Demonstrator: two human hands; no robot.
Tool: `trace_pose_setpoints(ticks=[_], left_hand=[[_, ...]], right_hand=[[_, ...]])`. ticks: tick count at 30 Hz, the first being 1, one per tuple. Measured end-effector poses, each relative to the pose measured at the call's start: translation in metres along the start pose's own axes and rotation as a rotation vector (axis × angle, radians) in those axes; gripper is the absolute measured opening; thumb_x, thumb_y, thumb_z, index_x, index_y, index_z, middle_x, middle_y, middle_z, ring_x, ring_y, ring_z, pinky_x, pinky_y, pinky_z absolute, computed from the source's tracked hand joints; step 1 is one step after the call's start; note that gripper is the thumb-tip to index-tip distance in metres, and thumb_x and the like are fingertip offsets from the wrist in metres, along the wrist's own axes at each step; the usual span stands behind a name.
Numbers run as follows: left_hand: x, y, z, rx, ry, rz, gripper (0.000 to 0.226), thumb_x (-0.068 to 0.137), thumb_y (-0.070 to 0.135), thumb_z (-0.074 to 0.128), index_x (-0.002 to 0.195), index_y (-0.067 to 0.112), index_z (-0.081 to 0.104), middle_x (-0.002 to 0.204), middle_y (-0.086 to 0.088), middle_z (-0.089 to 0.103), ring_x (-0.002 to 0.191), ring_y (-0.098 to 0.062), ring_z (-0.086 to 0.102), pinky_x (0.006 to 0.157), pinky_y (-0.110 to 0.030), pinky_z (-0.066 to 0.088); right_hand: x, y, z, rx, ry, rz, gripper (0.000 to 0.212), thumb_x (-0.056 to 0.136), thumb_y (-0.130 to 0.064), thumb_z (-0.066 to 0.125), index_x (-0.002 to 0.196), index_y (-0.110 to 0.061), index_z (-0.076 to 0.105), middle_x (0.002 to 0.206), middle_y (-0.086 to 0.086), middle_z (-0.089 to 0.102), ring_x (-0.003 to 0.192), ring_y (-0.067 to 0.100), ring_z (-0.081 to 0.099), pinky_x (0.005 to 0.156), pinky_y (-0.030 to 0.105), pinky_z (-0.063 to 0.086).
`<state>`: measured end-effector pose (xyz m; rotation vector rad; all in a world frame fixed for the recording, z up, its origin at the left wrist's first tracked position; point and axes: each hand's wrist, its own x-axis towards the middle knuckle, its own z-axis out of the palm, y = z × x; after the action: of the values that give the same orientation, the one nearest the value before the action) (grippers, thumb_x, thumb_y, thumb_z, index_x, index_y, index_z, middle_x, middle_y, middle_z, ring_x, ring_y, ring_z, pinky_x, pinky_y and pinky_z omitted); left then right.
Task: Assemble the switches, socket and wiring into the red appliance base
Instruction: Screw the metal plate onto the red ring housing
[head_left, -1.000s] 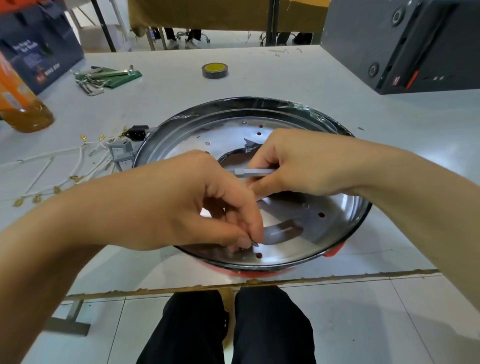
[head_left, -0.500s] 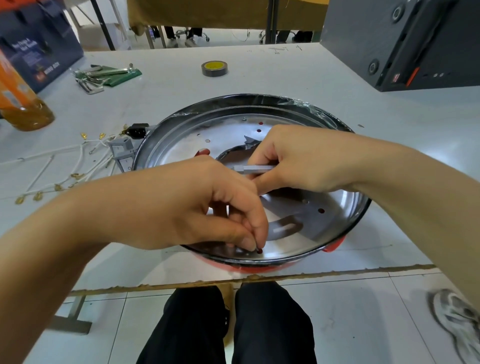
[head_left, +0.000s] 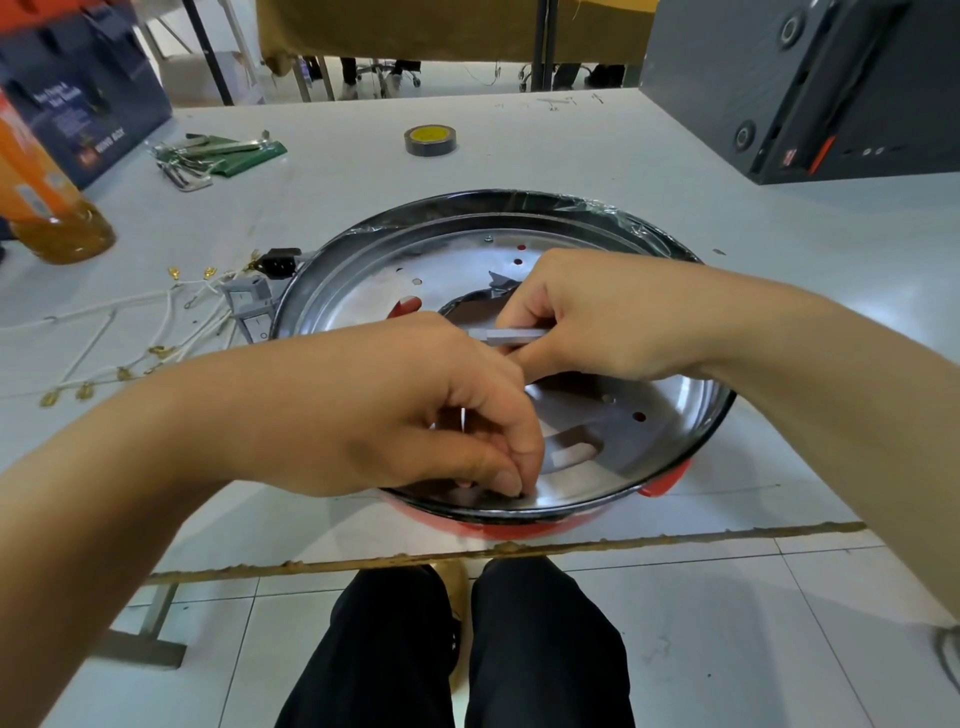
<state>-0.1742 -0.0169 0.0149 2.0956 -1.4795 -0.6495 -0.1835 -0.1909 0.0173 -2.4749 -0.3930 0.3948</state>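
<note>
The red appliance base (head_left: 660, 486) lies on the table with a shiny metal pan (head_left: 452, 249) set in it. My left hand (head_left: 415, 415) reaches over the pan's near rim, thumb and fingertips pinching a small dark screw (head_left: 517, 493) against the metal. My right hand (head_left: 597, 317) hovers over the pan's middle and grips a short grey metal tool (head_left: 504, 335) that points left. White wires with brass terminals (head_left: 130, 353), grey rocker switches (head_left: 249, 306) and a black socket (head_left: 278, 262) lie just left of the pan.
A roll of tape (head_left: 430, 140) sits behind the pan. Hex keys on a green pouch (head_left: 218, 156) lie at the back left, with an orange bottle (head_left: 47, 208) at the left edge. A dark computer case (head_left: 810, 88) stands at the back right. The table's front edge (head_left: 519, 548) runs close under the base.
My left hand has lowered the screw from just above the pan's near rim down onto the metal. The right hand and its tool have barely moved.
</note>
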Motion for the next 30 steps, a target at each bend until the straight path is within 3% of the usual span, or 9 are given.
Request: trace_pose_setpoints(ticks=[6,14,18,21,25,30], left_hand=[[0.000,0.005,0.002,0.048,0.020,-0.016,0.012,0.082,0.028,0.062,0.085,0.024,0.073,0.078,0.008,0.066,0.072,-0.002,0.060,0.066,-0.012,0.045],[-0.002,0.005,0.007,0.023,0.098,-0.036,0.005,0.083,0.017,0.070,0.083,0.022,0.071,0.073,0.010,0.067,0.068,-0.003,0.062,0.065,-0.016,0.048],[-0.003,0.004,0.007,-0.025,0.099,-0.078,0.006,0.081,0.022,0.071,0.086,0.025,0.074,0.078,0.006,0.069,0.073,-0.012,0.064,0.069,-0.030,0.052],[-0.004,0.004,0.004,-0.103,0.070,-0.127,0.008,0.078,0.021,0.073,0.084,0.027,0.074,0.076,0.004,0.068,0.070,-0.014,0.063,0.070,-0.033,0.053],[-0.004,0.002,0.003,-0.162,0.043,-0.162,0.007,0.077,0.020,0.074,0.082,0.024,0.073,0.076,-0.007,0.067,0.067,-0.026,0.061,0.068,-0.040,0.054],[-0.004,0.001,0.002,-0.189,0.023,-0.158,0.008,0.078,0.018,0.074,0.083,0.024,0.073,0.076,-0.009,0.066,0.066,-0.027,0.059,0.065,-0.040,0.054]], right_hand=[[-0.002,-0.002,0.000,-0.014,0.018,0.003,0.041,0.080,-0.022,0.071,0.042,-0.023,0.056,0.038,-0.008,0.047,0.037,0.004,0.040,0.040,0.013,0.030],[-0.010,-0.001,0.001,-0.013,0.061,-0.021,0.033,0.084,-0.026,0.068,0.053,-0.021,0.059,0.042,-0.007,0.045,0.042,0.006,0.038,0.045,0.017,0.032],[-0.018,-0.002,-0.001,0.109,0.190,-0.083,0.031,0.090,-0.032,0.059,0.062,-0.022,0.065,0.044,-0.014,0.053,0.043,0.002,0.041,0.047,0.015,0.036],[-0.023,-0.004,-0.002,0.321,0.310,-0.096,0.036,0.096,-0.031,0.050,0.070,-0.013,0.068,0.056,-0.009,0.062,0.048,0.002,0.051,0.049,0.013,0.042],[-0.026,-0.006,0.000,0.412,0.477,-0.109,0.050,0.099,-0.037,0.039,0.059,-0.014,0.059,0.058,0.000,0.051,0.047,0.002,0.046,0.049,0.010,0.039],[-0.034,-0.007,0.006,0.568,0.386,-0.229,0.048,0.097,-0.037,0.042,0.057,-0.016,0.057,0.046,-0.003,0.047,0.040,0.008,0.042,0.041,0.014,0.035]])
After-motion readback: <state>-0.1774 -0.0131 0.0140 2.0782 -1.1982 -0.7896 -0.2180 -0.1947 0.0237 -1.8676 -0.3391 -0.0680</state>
